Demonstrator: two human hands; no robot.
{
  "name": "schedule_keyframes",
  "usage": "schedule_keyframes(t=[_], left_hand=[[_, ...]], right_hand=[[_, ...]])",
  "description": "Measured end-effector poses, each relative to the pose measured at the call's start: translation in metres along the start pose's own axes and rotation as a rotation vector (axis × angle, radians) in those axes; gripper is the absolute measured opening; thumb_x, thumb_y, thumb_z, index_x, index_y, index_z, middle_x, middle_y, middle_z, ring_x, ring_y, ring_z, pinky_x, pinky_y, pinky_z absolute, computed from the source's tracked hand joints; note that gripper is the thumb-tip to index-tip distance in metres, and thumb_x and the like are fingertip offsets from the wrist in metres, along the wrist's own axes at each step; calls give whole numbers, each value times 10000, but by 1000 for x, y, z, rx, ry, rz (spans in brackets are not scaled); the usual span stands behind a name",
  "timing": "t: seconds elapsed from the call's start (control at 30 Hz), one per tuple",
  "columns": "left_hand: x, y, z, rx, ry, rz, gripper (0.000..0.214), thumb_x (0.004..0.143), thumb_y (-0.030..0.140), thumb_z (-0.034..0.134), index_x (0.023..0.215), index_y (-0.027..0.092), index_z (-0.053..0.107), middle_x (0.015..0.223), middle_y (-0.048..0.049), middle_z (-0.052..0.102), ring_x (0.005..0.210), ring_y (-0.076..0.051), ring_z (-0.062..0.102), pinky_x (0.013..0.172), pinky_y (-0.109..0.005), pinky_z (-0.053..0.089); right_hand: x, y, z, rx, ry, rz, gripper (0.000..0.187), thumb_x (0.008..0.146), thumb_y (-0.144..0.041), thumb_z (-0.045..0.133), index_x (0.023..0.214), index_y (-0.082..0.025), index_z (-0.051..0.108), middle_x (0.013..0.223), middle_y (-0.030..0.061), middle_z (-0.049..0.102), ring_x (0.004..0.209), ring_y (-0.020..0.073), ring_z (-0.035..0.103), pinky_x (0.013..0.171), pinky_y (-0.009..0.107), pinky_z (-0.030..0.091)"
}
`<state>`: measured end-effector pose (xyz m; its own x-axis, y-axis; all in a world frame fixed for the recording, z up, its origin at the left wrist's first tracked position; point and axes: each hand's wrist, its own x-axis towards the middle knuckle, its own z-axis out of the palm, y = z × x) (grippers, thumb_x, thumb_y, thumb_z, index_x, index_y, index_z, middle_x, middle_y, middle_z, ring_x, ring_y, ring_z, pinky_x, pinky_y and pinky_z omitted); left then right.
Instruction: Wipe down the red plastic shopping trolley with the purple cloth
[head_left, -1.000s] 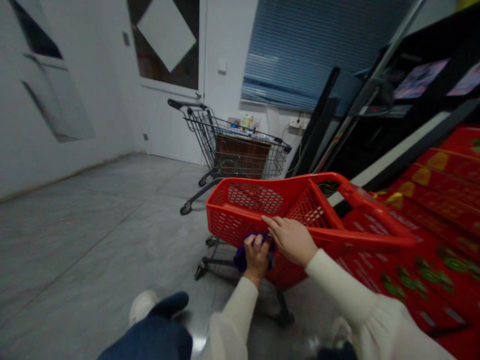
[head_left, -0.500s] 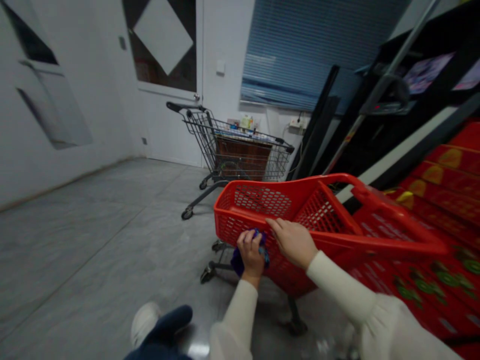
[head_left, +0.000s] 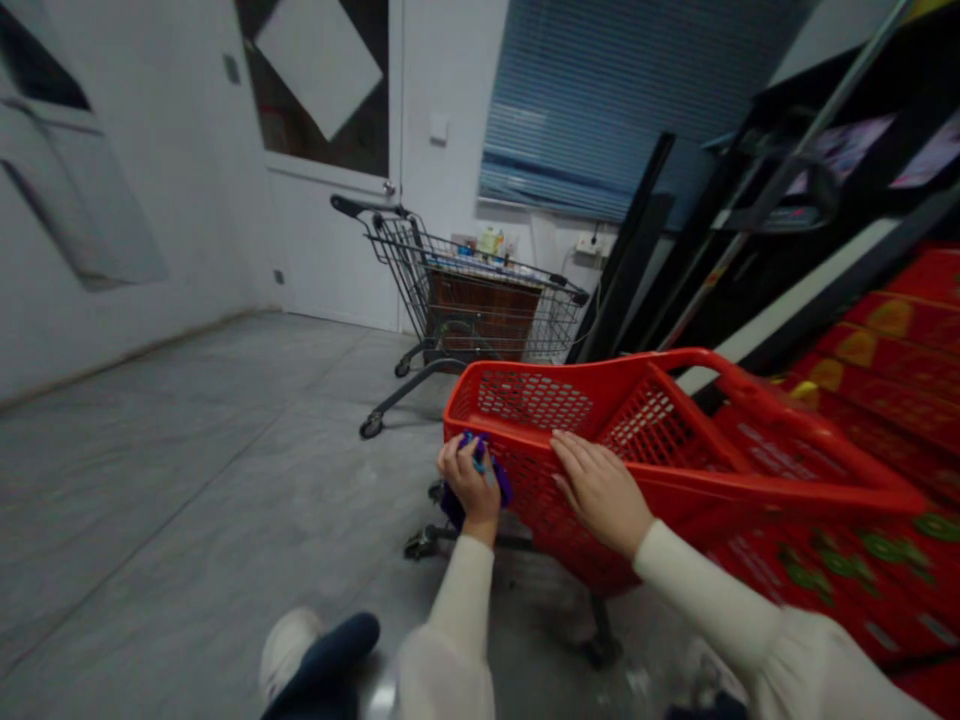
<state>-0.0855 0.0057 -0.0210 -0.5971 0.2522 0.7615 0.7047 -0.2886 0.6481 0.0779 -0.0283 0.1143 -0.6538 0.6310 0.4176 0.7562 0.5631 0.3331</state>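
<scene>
A purple cloth with blue patches [head_left: 502, 487] is bunched in my left hand [head_left: 472, 490], the fingers closed around it. That hand is at the front corner of a red plastic shopping cart [head_left: 577, 545], with the cloth against its perforated side just under the rim. My right hand [head_left: 606, 495] rests on the near rim of the same cart, farther right. Its fingers are stretched out and hold nothing; the thumb hangs lower along the outer side. The cart's basket is slotted, with a slanted panel inside.
Behind stands a grey wire shopping cart [head_left: 480, 300] in front of a brown cabinet [head_left: 480, 312]. Red cartons [head_left: 877, 370] are stacked at the right. Dark boards [head_left: 637, 245] lean under the blinds. Grey floor [head_left: 187, 480] stretches left toward a white door [head_left: 330, 250].
My left hand has moved left with the cloth, to the cart's front corner. My right hand stays on the rim, its fingers slightly farther right in view. The red cart appears shifted slightly right.
</scene>
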Motion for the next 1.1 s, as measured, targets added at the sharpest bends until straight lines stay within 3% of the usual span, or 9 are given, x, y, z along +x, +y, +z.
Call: schedule_keyframes(t=[0.07, 0.2, 0.3, 0.4, 0.47, 0.63, 0.8, 1.0, 1.1], left_hand=[[0, 3, 3, -10, 3, -20, 183, 960, 269, 508, 1042, 165, 633, 1176, -145, 586, 1148, -251, 497, 1029, -478, 413], [-26, 14, 8, -89, -154, 130, 204, 963, 201, 461, 1015, 193, 657, 1127, -119, 609, 1135, -241, 499, 995, -438, 431], [-18, 2, 9, -53, -73, 66, 182, 967, 264, 490, 1009, 187, 649, 1122, -124, 597, 1123, -241, 510, 1015, -443, 411], [-1, -15, 10, 29, 80, -132, 186, 972, 322, 504, 1002, 176, 615, 1132, -130, 577, 1132, -243, 512, 1024, -455, 397], [-6, -16, 10, 25, 87, -169, 181, 977, 327, 496, 991, 178, 597, 1129, -127, 571, 1121, -237, 516, 1013, -447, 406], [-31, -12, 10, -24, -35, -154, 158, 981, 292, 486, 1023, 178, 587, 1145, -131, 571, 1109, -226, 509, 1005, -440, 409], [-10, -17, 14, 34, 170, -256, 153, 975, 299, 499, 999, 168, 575, 1138, -149, 567, 1120, -243, 499, 1007, -467, 405], [-65, 32, 13, -146, -138, 134, 173, 967, 184, 474, 1048, 195, 626, 1122, -106, 592, 1124, -224, 491, 954, -399, 452], [-50, 29, 12, -134, -93, 85, 168, 970, 224, 488, 1053, 178, 627, 1137, -119, 579, 1134, -234, 486, 992, -436, 432]], right_hand=[[9, -6, 0, 22, -35, 45, 433, 998, -245, 386, 1393, -155, 538, 1365, 132, 613, 1169, 228, 565, 975, 374, 368], [19, -11, -2, 85, -69, 155, 419, 971, -193, 404, 1352, -201, 580, 1178, 101, 697, 1003, 201, 605, 901, 346, 356], [15, -8, -1, 145, -41, 150, 427, 947, -144, 410, 1327, -208, 595, 1147, 85, 700, 1005, 187, 597, 930, 337, 327], [13, -7, 0, 173, -36, 157, 433, 942, -145, 426, 1337, -217, 588, 1163, 78, 697, 1018, 191, 593, 933, 340, 317], [16, -8, 1, 184, -50, 166, 435, 945, -149, 426, 1344, -215, 584, 1188, 79, 693, 1035, 197, 591, 930, 344, 316], [23, -8, -1, 210, -89, 141, 480, 941, -129, 396, 1388, -206, 549, 1280, 89, 664, 1099, 201, 573, 950, 342, 316], [22, -11, -3, 198, -110, 117, 523, 928, -111, 382, 1422, -207, 524, 1312, 97, 649, 1110, 208, 571, 976, 355, 318], [21, -3, -13, 111, -149, 7, 557, 915, -125, 421, 1466, -193, 469, 1413, 93, 585, 1216, 208, 545, 995, 362, 356], [6, 12, -25, 23, -109, 57, 461, 965, -207, 420, 1411, -197, 534, 1374, 75, 620, 1257, 235, 514, 1038, 393, 324]])
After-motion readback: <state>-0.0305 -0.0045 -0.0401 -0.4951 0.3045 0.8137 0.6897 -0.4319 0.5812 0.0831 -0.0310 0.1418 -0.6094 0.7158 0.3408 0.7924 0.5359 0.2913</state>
